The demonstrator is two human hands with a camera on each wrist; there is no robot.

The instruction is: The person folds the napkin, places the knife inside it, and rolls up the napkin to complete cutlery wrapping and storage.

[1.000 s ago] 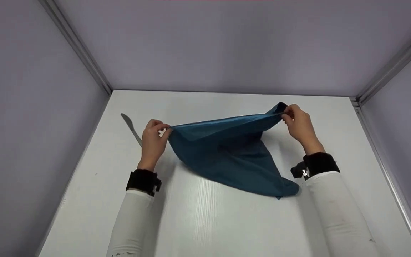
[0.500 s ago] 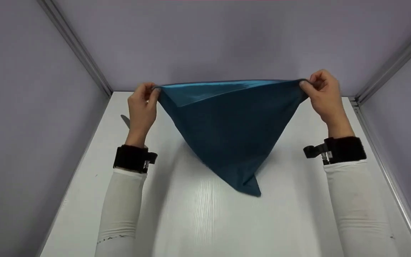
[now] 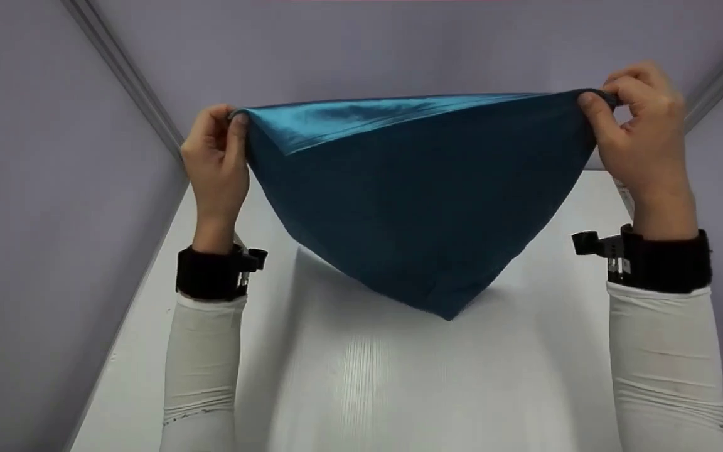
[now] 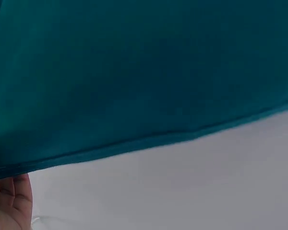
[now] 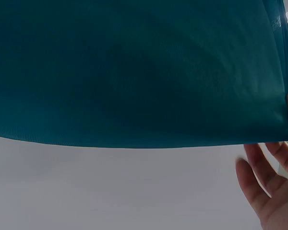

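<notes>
Left hand [image 3: 214, 160] up at the left side, fingers curled, thumb and fingertips pinching the left corner of the teal cloth [image 3: 418, 201]. Black wrist strap [image 3: 208, 273] below it, white sleeve [image 3: 201, 364] running down to the frame edge. Cloth is stretched taut between both hands, well above the white table [image 3: 361, 389], top edge near level, glossy fold along the top, rest hanging to a point at lower centre that looks clear of the table. Right hand [image 3: 644, 135] at the right side, slightly higher, thumb and index pinching the right corner, other fingers curled. Wrist views: cloth fills the upper part, table below, only the edge of each palm visible.
</notes>
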